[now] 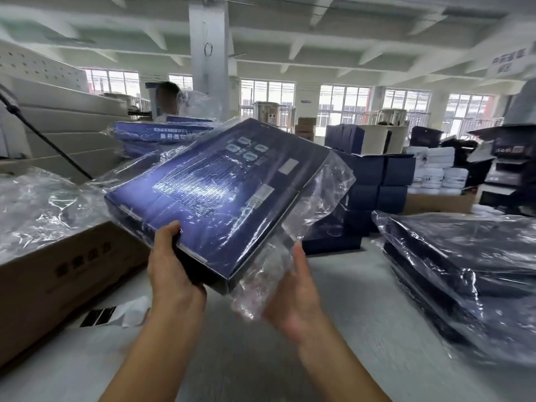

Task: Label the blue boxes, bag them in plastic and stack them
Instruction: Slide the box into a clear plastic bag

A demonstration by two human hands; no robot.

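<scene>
Over table (232, 358), box (214, 184) in left fingers (166, 240)

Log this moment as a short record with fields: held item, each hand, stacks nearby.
held item: blue box, tilted, inside a plastic bag
left hand: grips the box's near edge, thumb on top
right hand: fingers straight, against the bag's loose end
right side: stack of bagged boxes
left side: cardboard carton

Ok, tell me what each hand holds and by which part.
Left hand grips the bagged blue box by its near edge, thumb on top. Right hand holds nothing; its straight fingers touch the plastic bag at its loose end.
</scene>
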